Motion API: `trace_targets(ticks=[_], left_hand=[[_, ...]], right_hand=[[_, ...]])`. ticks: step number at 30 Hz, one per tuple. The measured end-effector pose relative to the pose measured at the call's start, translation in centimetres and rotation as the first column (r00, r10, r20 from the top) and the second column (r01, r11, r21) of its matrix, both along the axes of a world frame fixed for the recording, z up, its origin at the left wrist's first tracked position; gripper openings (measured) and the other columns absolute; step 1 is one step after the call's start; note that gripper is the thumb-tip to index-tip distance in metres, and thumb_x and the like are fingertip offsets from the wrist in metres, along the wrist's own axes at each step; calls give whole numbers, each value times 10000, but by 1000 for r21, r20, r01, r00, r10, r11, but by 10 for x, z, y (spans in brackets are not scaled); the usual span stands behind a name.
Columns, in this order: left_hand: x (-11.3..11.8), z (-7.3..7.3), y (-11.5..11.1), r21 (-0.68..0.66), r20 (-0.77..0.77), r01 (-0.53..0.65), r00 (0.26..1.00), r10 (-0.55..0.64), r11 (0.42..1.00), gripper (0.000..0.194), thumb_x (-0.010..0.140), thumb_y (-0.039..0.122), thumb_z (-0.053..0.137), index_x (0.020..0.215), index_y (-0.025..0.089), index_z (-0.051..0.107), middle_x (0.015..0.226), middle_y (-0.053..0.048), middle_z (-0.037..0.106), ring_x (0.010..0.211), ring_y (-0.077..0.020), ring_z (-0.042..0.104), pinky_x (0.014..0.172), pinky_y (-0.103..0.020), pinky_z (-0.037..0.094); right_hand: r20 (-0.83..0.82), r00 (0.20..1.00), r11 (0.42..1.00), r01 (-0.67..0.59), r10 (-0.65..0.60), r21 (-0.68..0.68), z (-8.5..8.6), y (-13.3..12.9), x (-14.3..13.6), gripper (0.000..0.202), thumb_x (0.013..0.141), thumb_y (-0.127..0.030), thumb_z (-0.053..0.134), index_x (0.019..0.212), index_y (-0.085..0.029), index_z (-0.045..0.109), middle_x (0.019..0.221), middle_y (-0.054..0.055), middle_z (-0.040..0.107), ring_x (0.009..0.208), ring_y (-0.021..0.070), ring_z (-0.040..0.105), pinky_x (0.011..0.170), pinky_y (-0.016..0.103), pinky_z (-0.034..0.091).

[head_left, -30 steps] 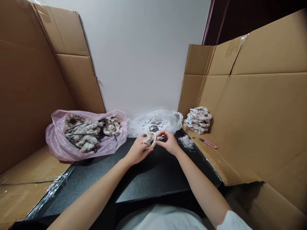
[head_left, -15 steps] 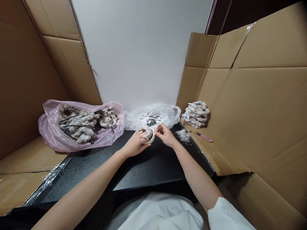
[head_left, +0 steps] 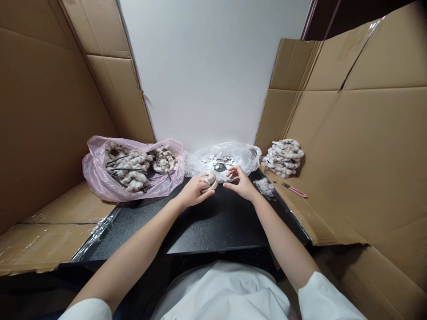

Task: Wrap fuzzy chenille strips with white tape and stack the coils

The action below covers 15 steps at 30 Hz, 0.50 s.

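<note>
My left hand (head_left: pixel 194 191) is wrapped round a small fluffy ring (head_left: pixel 211 179), mottled white and brown, with a smooth white band along its edge. It is held above the dark tabletop (head_left: pixel 207 226). Just to the right, apart from the ring, my right hand (head_left: pixel 243 186) has its thumb and fingers spread and holds nothing that I can see. Behind both hands lies a clear plastic bag (head_left: pixel 248 156) with many small white and dark slips or tags in it, too small to name.
On the left, an open pink plastic bag (head_left: pixel 95 186) holds fluffy pieces and dark thin strips. A stack of fluffy rings (head_left: pixel 284 158) stands at the right, near pink-handled snips (head_left: pixel 296 191) and a clump of loose fluff (head_left: pixel 265 186). Cardboard walls (head_left: pixel 367 155) flank the table.
My right hand has come away from the ring's edge and its fingers have opened. The ring is turned differently in my left hand. The whole view has shifted slightly.
</note>
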<state>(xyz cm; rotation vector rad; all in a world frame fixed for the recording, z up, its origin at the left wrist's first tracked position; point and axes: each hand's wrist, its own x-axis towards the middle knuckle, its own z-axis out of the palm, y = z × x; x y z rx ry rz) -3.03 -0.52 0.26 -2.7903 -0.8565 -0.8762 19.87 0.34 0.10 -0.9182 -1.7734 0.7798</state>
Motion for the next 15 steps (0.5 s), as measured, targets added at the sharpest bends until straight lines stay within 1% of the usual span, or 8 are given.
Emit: trace_targets(ticks=[3,6,9,11,13,15], left_hand=[[6,2,-6,-19,-50,73,996,-73,997,372,909,371,452,603,169,519,677,-49,554,727,-168,485,727,-303,346],[8,3,-10,-42,-48,112,992,-114,993,361,899,374,467,606,168,512,675,-45,546,728,-167,481,752,-305,351],[7,3,-10,-135,-21,138,990,-142,981,392,902,375,458,570,168,447,612,-17,475,643,-137,435,662,-271,346],[5,2,-7,-224,3,139,990,-142,965,413,909,379,447,555,171,403,564,11,406,563,-110,378,579,-253,311],[3,2,-4,-285,22,117,993,-116,951,424,908,388,452,550,168,389,539,28,369,518,-91,342,535,-247,277],[0,1,0,-324,31,77,997,-70,943,433,902,404,462,549,160,405,527,32,372,502,-82,337,519,-243,259]], right_hand=[[19,997,997,-76,76,-20,-5,-1,-6,458,646,-333,738,987,-235,449,884,-7,575,836,153,551,804,322,408],[3,985,984,-171,172,-49,-8,-1,-8,387,685,-328,707,951,-227,445,779,-34,574,743,139,544,767,313,411],[-49,974,970,-224,220,-95,-8,-1,-8,357,707,-360,686,902,-228,417,729,-54,549,662,119,517,707,290,408],[-119,958,947,-278,261,-162,-5,-4,-9,397,692,-398,700,885,-234,394,716,-63,530,644,110,513,688,278,410],[-186,933,911,-345,308,-226,0,-12,-10,447,673,-429,721,892,-241,380,731,-61,538,659,110,528,693,275,417],[-219,911,881,-400,350,-253,7,-20,-11,459,683,-437,721,910,-246,371,758,-52,565,681,112,542,712,279,421]])
